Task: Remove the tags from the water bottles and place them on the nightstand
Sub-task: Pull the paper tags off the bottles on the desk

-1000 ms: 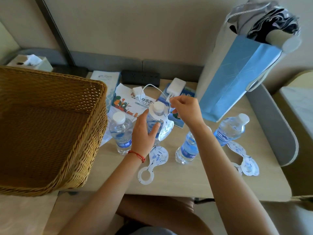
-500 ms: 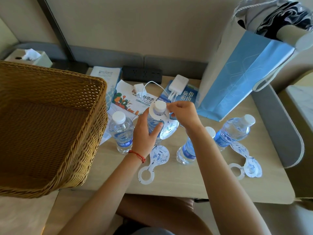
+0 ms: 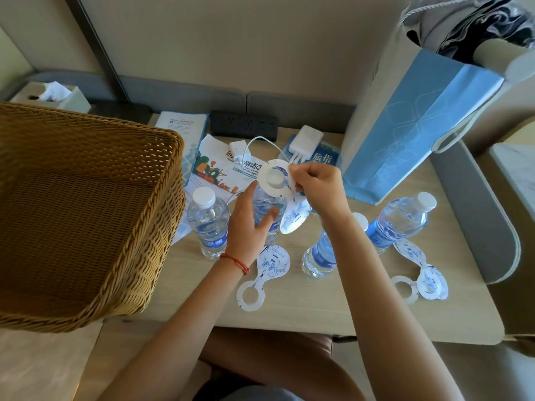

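Tag [image 3: 275,180] removal at mid-worktop [image 3: 318,308]: left hand [image 3: 249,227] grips the upright bottle [image 3: 267,211], right hand [image 3: 317,188] pinches the tag's ring at the cap; best lifted straight up, keeping the bottle steady.

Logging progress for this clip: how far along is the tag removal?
Done: loose blue-and-white paper tags lie on the beige nightstand. In hand: the left hand holds a clear plastic bottle; the right hand pinches its ring tag at the cap. Left: three other bottles show bare necks, so apparently just this tag.
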Tool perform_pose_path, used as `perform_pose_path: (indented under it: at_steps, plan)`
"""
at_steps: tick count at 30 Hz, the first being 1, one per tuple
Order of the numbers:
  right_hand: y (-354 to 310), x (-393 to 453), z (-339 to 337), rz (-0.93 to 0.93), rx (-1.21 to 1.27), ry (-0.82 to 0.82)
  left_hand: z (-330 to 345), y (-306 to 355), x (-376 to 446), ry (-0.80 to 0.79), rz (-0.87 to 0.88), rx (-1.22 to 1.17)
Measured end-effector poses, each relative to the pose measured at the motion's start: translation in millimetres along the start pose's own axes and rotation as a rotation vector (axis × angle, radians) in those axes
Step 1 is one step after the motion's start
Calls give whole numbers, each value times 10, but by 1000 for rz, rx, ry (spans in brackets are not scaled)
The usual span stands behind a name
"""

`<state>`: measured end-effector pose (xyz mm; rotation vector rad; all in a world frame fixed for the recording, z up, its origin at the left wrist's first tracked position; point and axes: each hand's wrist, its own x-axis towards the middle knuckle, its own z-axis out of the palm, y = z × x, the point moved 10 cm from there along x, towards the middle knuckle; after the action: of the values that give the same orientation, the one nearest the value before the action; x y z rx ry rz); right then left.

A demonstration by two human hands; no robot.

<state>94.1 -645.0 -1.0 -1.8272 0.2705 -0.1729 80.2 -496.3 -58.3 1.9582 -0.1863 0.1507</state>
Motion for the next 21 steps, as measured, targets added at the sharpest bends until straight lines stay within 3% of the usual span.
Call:
perform_pose_path:
  at_steps: [10,21]
  plan:
    - [307,-511,12,59,0,-74,-175,-40,-491,2,-1,-23]
    - [1260,-905,415,292,-157,-112,-435,-410,-1094,10,24,240]
